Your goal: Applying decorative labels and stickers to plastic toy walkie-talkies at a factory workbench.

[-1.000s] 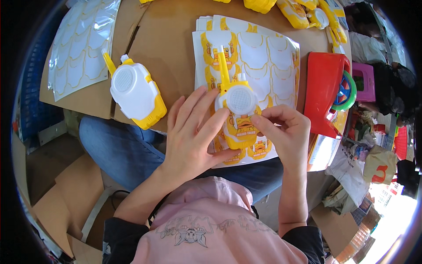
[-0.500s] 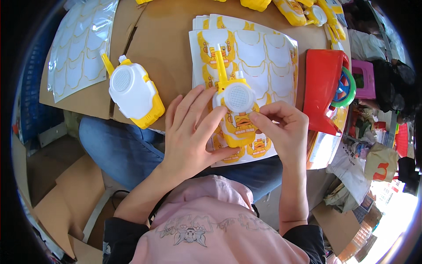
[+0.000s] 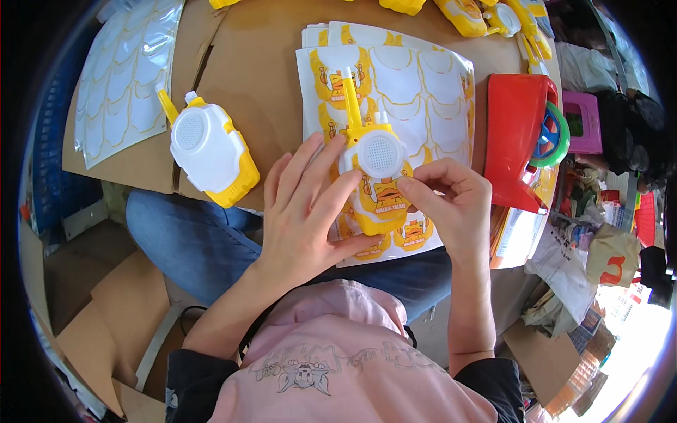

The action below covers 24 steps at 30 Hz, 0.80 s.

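Note:
A yellow and white toy walkie-talkie (image 3: 368,220) lies on the sticker sheets in front of me, its antenna pointing away. A duck-patterned sticker (image 3: 390,195) covers its lower front, below the round speaker grille. My left hand (image 3: 305,206) steadies the toy from its left side, with the thumb at its bottom end and a fingertip by the sticker's upper left edge. At the sticker's right edge, the thumb and forefinger of my right hand (image 3: 451,201) are pinched together. Underneath are the sticker sheets (image 3: 444,116), with several bare cut-out shapes and some duck stickers left on them.
A second walkie-talkie (image 3: 215,151) with a plain white front lies to the left. Beyond it is a peeled sticker sheet (image 3: 127,84). On the right stands a red tape dispenser (image 3: 513,141) with a green-rimmed wheel. More yellow walkie-talkies (image 3: 465,17) lie at the far right of the cardboard-covered table (image 3: 257,77).
The view has shifted slightly. Both hands keep nearly the same hold on the walkie-talkie and sticker; the sticker's right side seems to lie a little flatter.

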{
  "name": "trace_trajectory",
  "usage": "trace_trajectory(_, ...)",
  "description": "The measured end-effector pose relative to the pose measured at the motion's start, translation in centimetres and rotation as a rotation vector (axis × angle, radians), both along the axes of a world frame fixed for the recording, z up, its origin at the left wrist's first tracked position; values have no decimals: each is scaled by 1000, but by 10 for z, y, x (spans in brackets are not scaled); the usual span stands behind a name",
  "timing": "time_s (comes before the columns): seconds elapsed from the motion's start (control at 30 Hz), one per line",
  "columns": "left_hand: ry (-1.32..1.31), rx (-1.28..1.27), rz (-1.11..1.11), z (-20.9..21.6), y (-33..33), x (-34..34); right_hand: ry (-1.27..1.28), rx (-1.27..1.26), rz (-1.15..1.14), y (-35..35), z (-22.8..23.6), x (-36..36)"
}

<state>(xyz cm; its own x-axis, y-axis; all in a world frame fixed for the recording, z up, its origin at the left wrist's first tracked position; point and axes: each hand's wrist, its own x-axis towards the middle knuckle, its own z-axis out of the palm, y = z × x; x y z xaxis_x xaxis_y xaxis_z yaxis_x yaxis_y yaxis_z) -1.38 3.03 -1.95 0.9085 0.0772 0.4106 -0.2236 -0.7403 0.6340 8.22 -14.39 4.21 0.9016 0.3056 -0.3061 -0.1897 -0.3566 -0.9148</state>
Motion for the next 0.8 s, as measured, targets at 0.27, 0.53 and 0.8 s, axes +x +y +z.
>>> trace_trajectory(0.27, 13, 19, -59, -2, 1, -2, 8, 17, -4, -1, -2, 1)
trace_trajectory(0.53, -17, 59, -26, -4, -2, -2, 12, 24, -3, -2, -2, 1)
trace_trajectory(0.8, -1, 82, -12, -1, -2, -3, 10, 12, 8, -2, -2, 2)
